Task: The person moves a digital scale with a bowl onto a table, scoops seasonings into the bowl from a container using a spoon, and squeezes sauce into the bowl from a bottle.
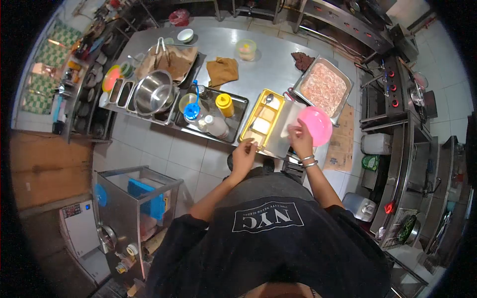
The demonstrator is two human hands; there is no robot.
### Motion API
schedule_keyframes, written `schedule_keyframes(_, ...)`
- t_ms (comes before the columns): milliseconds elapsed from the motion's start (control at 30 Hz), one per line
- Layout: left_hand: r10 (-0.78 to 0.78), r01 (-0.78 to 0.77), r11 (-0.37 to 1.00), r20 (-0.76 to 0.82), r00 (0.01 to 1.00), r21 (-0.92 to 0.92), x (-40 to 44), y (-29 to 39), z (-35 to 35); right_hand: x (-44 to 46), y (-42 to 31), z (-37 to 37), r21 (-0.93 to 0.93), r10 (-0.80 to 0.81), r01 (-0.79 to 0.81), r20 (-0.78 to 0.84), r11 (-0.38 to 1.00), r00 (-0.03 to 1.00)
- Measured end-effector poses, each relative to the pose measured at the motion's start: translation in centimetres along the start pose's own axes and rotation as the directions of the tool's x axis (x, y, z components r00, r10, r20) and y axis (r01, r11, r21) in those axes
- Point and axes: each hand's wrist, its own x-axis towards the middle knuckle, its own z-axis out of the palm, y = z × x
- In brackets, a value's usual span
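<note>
My left hand is at the near end of a yellow compartment box, its fingertips bent together over the nearest compartment. What they pinch, if anything, is hidden. The box's compartments hold pale, powdery contents, and a spoon lies in the far one. Slightly blurred, my right hand is over the near left side of a pink bowl; whether its fingers hold anything is unclear. A greyish, see-through lid lies between the box and the bowl.
A metal pan of raw, pale-pink meat stands beyond the pink bowl. Left of the box, a black tray holds bottles, including a yellow squeeze bottle. Further left are a steel bowl and tongs. A brown cloth lies behind.
</note>
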Motion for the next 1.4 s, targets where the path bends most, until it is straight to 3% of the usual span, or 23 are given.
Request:
schedule_keyframes(67,0.016,-0.008,0.996,-0.084,0.996,0.09,1.2,-2.5,-0.3,-0.5,-0.2,1.9,-0.064,0.076,-0.077,-0.009,0.995,0.997)
schedule_keyframes(133,-0.178,0.176,0.984,-0.286,0.942,-0.035,2.4,-4.4,0.0,-0.9,-0.9,2.9,-0.266,-0.066,0.082,0.07,0.96,0.995)
schedule_keyframes(167,-0.319,0.303,0.945,-0.154,0.935,-0.12,3.0,-3.8,-0.3,-1.3,-1.6,3.0,-0.287,-0.036,0.059,0.085,0.956,0.996)
schedule_keyframes(200,-0.315,0.298,0.947,-0.154,0.937,-0.123,3.4,-3.4,-0.2,-1.4,-1.8,2.8,-0.288,-0.042,0.064,0.084,0.955,0.996)
schedule_keyframes(300,-0.505,0.487,0.801,0.045,0.862,-0.348,3.6,-3.7,0.4,-1.0,-1.1,1.5,-0.403,-0.22,0.195,-0.015,0.894,0.975)
schedule_keyframes(367,-0.45,0.433,0.742,0.098,0.888,-0.512,4.2,-6.2,1.1,-0.2,-0.1,-0.6,-0.579,-0.33,0.166,-0.19,0.798,0.925)
schedule_keyframes(433,-0.46,0.405,0.728,0.044,0.887,-0.554,4.1,-6.8,1.0,0.7,1.8,-2.7,-0.741,-0.42,-0.021,-0.402,0.671,0.814)
schedule_keyframes(467,-0.475,0.381,0.71,-0.003,0.88,-0.592,3.8,-7.0,1.1,0.8,2.2,-3.9,-0.742,-0.418,-0.025,-0.405,0.67,0.813)
schedule_keyframes(567,-0.514,0.439,0.65,0.066,0.855,-0.621,1.7,-6.1,-0.5,2.0,5.4,-7.9,-0.65,-0.194,-0.278,-0.556,0.707,0.808)
schedule_keyframes(633,-0.535,0.463,0.589,0.11,0.838,-0.663,0.4,-6.4,-1.5,3.7,11.5,-9.7,-0.393,0.04,-0.272,-0.506,0.878,0.862)
schedule_keyframes(667,-0.54,0.47,0.591,0.111,0.834,-0.656,0.0,-6.9,-1.9,3.5,11.5,-9.8,-0.389,0.05,-0.281,-0.509,0.877,0.86)
schedule_keyframes(733,-0.511,0.431,0.542,0.124,0.851,-0.721,-0.7,-7.9,-2.9,3.5,11.4,-9.9,-0.075,0.179,-0.242,-0.475,0.967,0.862)
schedule_keyframes(800,-0.473,0.405,0.573,0.116,0.874,-0.712,-1.8,-8.0,-3.6,4.1,12.9,-9.6,-0.095,0.183,-0.259,-0.484,0.961,0.856)
schedule_keyframes(867,-0.584,0.46,0.597,0.038,0.811,-0.657,-3.0,-8.1,-4.0,4.5,13.1,-9.4,-0.116,0.184,-0.272,-0.485,0.955,0.855)
schedule_keyframes(933,-0.594,0.452,0.597,0.013,0.804,-0.662,-4.5,-7.3,-4.2,4.3,10.7,-8.7,-0.023,0.281,-0.304,-0.316,0.953,0.906)
schedule_keyframes(967,-0.602,0.448,0.597,-0.003,0.798,-0.665,-5.5,-7.0,-4.2,4.0,9.9,-8.0,-0.079,0.142,-0.18,-0.346,0.981,0.928)
schedule_keyframes(1000,-0.608,0.447,0.595,-0.011,0.794,-0.668,-6.5,-7.2,-4.4,3.7,9.7,-7.7,-0.081,0.145,-0.182,-0.335,0.98,0.931)
schedule_keyframes(1100,-0.552,0.384,0.63,-0.042,0.833,-0.674,-9.4,-6.7,-4.7,0.7,7.2,-7.3,-0.243,-0.121,0.0,-0.483,0.97,0.867)
schedule_keyframes(1167,-0.595,0.34,0.599,-0.119,0.795,-0.725,-11.3,-4.8,-4.3,-2.9,9.7,-8.2,-0.391,-0.223,0.171,-0.091,0.904,0.971)
schedule_keyframes(1200,-0.602,0.337,0.594,-0.126,0.788,-0.73,-12.1,-4.0,-4.0,-5.1,8.1,-8.6,-0.525,-0.368,0.364,0.102,0.769,0.924)
schedule_keyframes(1233,-0.612,0.329,0.584,-0.136,0.779,-0.742,-13.0,-3.5,-3.9,-6.3,7.6,-9.0,-0.61,-0.366,0.483,0.317,0.628,0.875)
schedule_keyframes(1267,-0.621,0.319,0.574,-0.147,0.77,-0.754,-13.8,-3.3,-3.8,-7.4,7.8,-9.1,-0.621,-0.245,0.468,0.414,0.628,0.877)
schedule_keyframes(1400,-0.616,0.276,0.565,-0.175,0.768,-0.778,-17.4,-3.6,-3.4,-8.4,10.9,-7.8,-0.637,-0.15,0.472,0.492,0.609,0.858)
